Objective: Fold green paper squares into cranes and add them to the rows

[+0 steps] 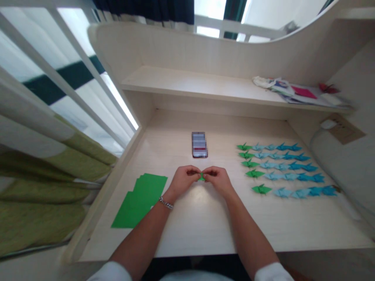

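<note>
Both of my hands meet at the middle of the pale wooden desk (205, 218). My left hand (184, 178) and my right hand (217, 178) are closed in a pinch on a small folded piece of green paper (201, 177), mostly hidden between the fingertips. A bracelet sits on my left wrist. A stack of flat green paper sheets (140, 200) lies to the left of my left forearm.
Several folded paper cranes, green (250, 164) and blue (288, 168), lie in rows on the right. A phone (199, 144) lies just beyond my hands. A shelf (187, 84) above the desk holds papers (299, 93) at its right. White bed rails (67, 78) stand on the left.
</note>
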Demonstrator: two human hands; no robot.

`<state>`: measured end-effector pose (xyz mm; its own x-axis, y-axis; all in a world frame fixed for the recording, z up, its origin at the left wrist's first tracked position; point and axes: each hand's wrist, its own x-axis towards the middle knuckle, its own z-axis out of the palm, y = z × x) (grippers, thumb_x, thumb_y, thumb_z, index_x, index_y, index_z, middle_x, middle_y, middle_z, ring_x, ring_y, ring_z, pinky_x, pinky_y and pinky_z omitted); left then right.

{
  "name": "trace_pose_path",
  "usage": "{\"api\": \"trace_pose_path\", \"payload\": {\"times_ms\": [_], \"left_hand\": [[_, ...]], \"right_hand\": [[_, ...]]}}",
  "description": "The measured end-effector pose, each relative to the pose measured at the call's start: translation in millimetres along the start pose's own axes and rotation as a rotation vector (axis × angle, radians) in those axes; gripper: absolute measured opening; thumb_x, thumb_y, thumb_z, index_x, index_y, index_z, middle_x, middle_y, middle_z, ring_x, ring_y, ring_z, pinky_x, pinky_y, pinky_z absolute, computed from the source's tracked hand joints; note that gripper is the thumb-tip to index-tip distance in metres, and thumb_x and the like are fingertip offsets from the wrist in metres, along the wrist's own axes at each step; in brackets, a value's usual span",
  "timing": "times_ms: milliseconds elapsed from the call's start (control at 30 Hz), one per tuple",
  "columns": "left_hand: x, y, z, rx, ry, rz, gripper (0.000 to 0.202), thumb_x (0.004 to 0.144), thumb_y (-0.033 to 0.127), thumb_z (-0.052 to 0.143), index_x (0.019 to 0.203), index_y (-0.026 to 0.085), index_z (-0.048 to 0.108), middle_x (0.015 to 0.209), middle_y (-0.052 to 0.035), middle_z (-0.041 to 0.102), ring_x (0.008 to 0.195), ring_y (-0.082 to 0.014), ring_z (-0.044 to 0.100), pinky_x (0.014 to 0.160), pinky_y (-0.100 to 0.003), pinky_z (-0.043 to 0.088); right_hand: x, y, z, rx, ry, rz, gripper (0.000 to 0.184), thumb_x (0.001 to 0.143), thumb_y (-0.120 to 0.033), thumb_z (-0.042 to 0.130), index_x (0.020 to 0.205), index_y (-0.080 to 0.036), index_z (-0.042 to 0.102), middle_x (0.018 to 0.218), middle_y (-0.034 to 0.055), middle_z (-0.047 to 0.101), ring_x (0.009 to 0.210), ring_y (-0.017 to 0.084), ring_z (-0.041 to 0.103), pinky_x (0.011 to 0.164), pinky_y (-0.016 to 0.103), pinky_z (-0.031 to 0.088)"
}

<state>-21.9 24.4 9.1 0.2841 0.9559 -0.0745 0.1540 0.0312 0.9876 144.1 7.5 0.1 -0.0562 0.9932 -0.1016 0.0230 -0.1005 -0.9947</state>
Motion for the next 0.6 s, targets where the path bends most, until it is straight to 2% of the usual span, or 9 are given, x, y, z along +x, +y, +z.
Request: {"api": "trace_pose_path", "payload": {"times_ms": [167,300,467,600], "left_hand": [[-1.0,3.9,-0.5,-0.003,0.001,0.043,0.011,0.068,0.014,0.062,0.076,0.014,0.069,0.063,-0.0011,0.066,0.057,-0.0112,0.057,0.058,-0.022,0.046],[-1.9,3.8,-1.7,0.041,0.016,0.079,0.011,0.069,0.016,0.062,0.077,0.015,0.070,0.068,-0.0024,0.068,0.062,-0.0127,0.060,0.062,-0.024,0.048],[-2.3,-0.1,-1.6,0.091,0.032,0.126,0.011,0.071,0.020,0.064,0.078,0.016,0.071,0.077,-0.0047,0.071,0.070,-0.0151,0.063,0.069,-0.026,0.050],[0.0,-5.1,-0.7,0.074,0.027,0.111,0.014,0.071,0.025,0.066,0.079,0.015,0.071,0.078,-0.0060,0.072,0.070,-0.0169,0.064,0.069,-0.029,0.051]], "right_hand": [[-2.2,-2.1,1.7,0.114,0.035,0.054,0.014,0.060,-0.023,0.071,0.072,-0.016,0.071,0.061,0.0024,0.067,0.054,0.015,0.060,0.054,0.027,0.049],[-3.0,-3.1,3.5,0.167,0.025,0.066,0.019,0.059,-0.027,0.073,0.075,-0.016,0.071,0.064,0.0030,0.068,0.056,0.014,0.060,0.055,0.027,0.050],[-1.9,-3.6,2.7,0.134,0.004,0.072,0.026,0.063,-0.037,0.072,0.078,-0.015,0.071,0.068,0.0044,0.068,0.060,0.015,0.060,0.058,0.027,0.050],[1.3,0.0,0.6,0.070,0.002,0.050,0.025,0.064,-0.036,0.071,0.077,-0.015,0.071,0.068,0.0048,0.068,0.060,0.015,0.059,0.058,0.027,0.048]]}}
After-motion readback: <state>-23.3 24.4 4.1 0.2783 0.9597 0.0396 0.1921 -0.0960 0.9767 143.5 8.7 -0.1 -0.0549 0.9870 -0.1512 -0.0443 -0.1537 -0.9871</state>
